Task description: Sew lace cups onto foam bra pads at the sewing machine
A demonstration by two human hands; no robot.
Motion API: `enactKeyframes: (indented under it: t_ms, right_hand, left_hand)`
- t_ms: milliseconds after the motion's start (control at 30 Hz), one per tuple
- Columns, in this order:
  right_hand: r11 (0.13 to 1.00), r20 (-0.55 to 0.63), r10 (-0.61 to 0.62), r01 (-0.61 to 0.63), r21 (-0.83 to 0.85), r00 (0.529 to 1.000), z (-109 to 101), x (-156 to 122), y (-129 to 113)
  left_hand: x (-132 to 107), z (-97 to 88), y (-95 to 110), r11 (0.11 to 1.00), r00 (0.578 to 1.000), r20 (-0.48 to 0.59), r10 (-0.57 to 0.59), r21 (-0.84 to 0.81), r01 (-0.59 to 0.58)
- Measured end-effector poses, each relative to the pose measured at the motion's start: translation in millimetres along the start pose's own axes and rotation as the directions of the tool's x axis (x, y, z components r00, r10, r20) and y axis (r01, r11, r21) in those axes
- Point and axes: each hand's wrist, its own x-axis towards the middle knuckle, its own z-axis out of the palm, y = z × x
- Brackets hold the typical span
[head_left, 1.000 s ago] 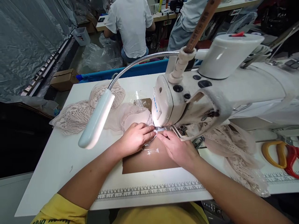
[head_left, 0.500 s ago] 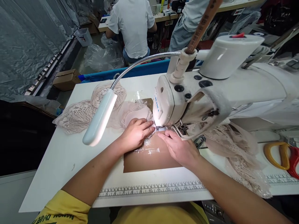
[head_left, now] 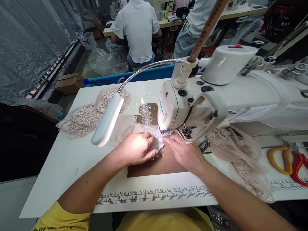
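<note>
My left hand (head_left: 137, 148) is curled over a piece of pale lace fabric (head_left: 154, 134) and grips it on the brown plate (head_left: 154, 166) in front of the needle area. My right hand (head_left: 184, 150) lies flat beside it, fingers stretched toward the presser foot (head_left: 166, 132) of the white sewing machine (head_left: 216, 96), pressing the lace edge. More lace trails out behind the machine on the right (head_left: 238, 154). Two lace cups (head_left: 81, 118) rest at the table's left.
A gooseneck lamp (head_left: 108, 118) hangs over the left of the work. Yellow and red scissors (head_left: 288, 162) lie at the right. A printed ruler (head_left: 154, 194) runs along the table's front edge. Two people work at a bench behind, near a cardboard box (head_left: 68, 82).
My left hand has pulled the lace back toward me, uncovering the shiny plate behind the needle. The padded cup under the hand has moved out of sight. My right hand stayed put.
</note>
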Motion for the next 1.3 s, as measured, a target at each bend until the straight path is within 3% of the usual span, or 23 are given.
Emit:
enactKeyframes:
  t_ms: [100, 267, 467, 567, 667, 733, 800, 900, 1000, 1167, 1233, 1300]
  right_hand:
    - [1.0, 0.013, -0.002, 0.002, 0.0, 1.0, -2, 0, -2]
    - [0.999, -0.016, -0.029, 0.029, 0.025, 0.999, -8, 3, -6]
    - [0.994, 0.014, -0.088, 0.087, 0.065, 0.996, -7, 5, -7]
    - [0.991, -0.007, -0.095, 0.096, 0.089, 0.995, -6, 5, -5]
    - [0.985, -0.033, -0.094, 0.097, 0.141, 0.995, -9, 3, -4]
    - [0.985, -0.05, -0.078, 0.085, 0.149, 0.996, -15, 1, -5]
    - [0.987, -0.061, -0.085, 0.092, 0.129, 0.995, -22, -2, -10]
    - [0.988, -0.057, -0.129, 0.133, 0.077, 0.99, -30, -6, -22]
    - [0.991, -0.058, -0.136, 0.136, -0.002, 0.989, -26, -2, -37]
    - [0.959, -0.13, -0.138, 0.1, -0.264, 0.982, -6, 22, -52]
    - [0.958, -0.152, -0.144, 0.1, -0.268, 0.978, -5, 29, -50]
    - [0.977, -0.161, -0.163, 0.137, -0.161, 0.973, -9, 27, -46]
  left_hand:
    - [2, -0.8, -1, 0.998, 0.998, 0.051, 0.043, -0.039, -0.041]
    - [3, -0.3, 3, 0.99, 0.991, 0.048, 0.129, -0.066, -0.126]
    - [-11, 7.9, 18, 0.994, 0.991, 0.076, 0.11, -0.013, -0.109]
    - [-12, 13.4, 15, 0.997, 0.996, 0.048, 0.069, -0.018, -0.068]
    - [-7, 14.1, -1, 0.979, 0.999, 0.046, 0.012, -0.205, -0.002]
    - [-4, 13.1, -18, 0.878, 0.995, 0.101, -0.023, -0.474, 0.068]
    - [-3, 13.4, -33, 0.692, 0.979, 0.187, -0.076, -0.697, 0.187]
    - [-4, 17.2, -46, 0.459, 0.955, 0.252, -0.157, -0.838, 0.296]
    - [-2, 22.1, -49, 0.374, 0.96, 0.22, -0.174, -0.887, 0.271]
    - [-2, 24.8, -47, 0.379, 0.976, 0.156, -0.149, -0.903, 0.202]
    - [-4, 21.8, -47, 0.422, 0.976, 0.157, -0.148, -0.883, 0.206]
    - [-7, 15.9, -46, 0.518, 0.984, 0.155, -0.088, -0.837, 0.179]
